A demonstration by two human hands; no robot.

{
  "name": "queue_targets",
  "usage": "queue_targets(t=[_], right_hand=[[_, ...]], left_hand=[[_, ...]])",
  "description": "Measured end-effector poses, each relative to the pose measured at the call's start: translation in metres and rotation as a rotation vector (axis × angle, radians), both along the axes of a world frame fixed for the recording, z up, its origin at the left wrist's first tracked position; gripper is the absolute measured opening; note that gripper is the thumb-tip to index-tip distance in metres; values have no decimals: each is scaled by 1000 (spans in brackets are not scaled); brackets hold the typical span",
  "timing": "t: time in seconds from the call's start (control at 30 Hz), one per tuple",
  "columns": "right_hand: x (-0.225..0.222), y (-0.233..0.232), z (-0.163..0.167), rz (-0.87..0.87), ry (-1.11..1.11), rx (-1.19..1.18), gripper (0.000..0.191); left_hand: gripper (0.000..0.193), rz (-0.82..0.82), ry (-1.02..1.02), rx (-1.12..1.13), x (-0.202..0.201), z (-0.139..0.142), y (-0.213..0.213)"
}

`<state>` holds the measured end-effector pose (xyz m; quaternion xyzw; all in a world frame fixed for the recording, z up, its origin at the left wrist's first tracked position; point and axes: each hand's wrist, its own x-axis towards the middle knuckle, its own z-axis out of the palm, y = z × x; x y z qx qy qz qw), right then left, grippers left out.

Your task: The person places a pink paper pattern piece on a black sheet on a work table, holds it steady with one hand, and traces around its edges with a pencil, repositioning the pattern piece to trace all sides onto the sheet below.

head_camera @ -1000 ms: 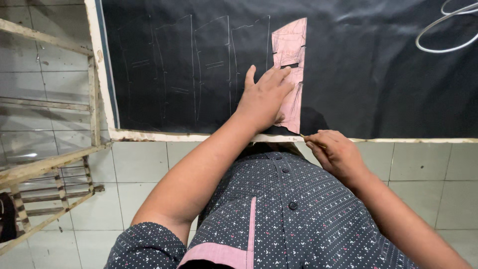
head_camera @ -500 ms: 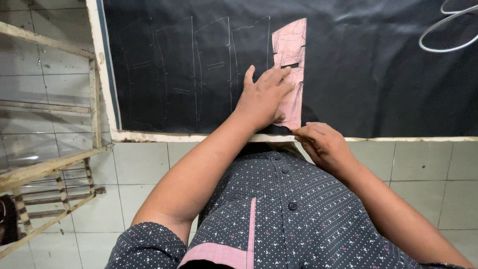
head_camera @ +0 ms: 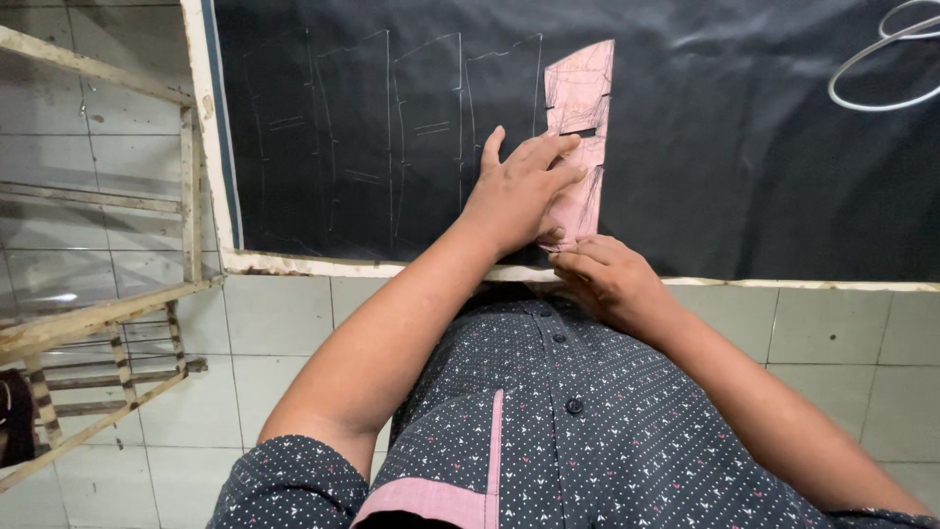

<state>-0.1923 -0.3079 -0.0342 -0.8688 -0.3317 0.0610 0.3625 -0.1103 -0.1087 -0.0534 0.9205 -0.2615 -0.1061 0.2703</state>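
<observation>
Right now our left hand (head_camera: pixel 519 191) lies flat, fingers spread, pinning the pink paper pattern (head_camera: pixel 580 127) on the dark cloth (head_camera: pixel 744 147) at the near table edge (head_camera: pixel 323 263). Our right hand (head_camera: pixel 612 279) is pinched at the pattern's near end; whether it holds a marker, we cannot tell. Risk: the pattern slides if pressure eases, skewing the outline. Chalk outlines (head_camera: pixel 392 127) crowd the left; open cloth lies right, a white loop (head_camera: pixel 881 59) far right.
</observation>
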Motion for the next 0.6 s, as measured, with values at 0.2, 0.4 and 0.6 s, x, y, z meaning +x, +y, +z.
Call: queue_targets(t=[0.2, 0.4, 0.6], right_hand=[[5, 3, -9, -27, 31, 20, 29], [35, -17, 1, -397, 78, 85, 10], [93, -5, -1, -461, 255, 200, 19]], left_hand=[[67, 5, -22, 4, -3, -5, 1], [64, 5, -122, 83, -24, -10, -2], [46, 63, -151, 151, -34, -14, -13]])
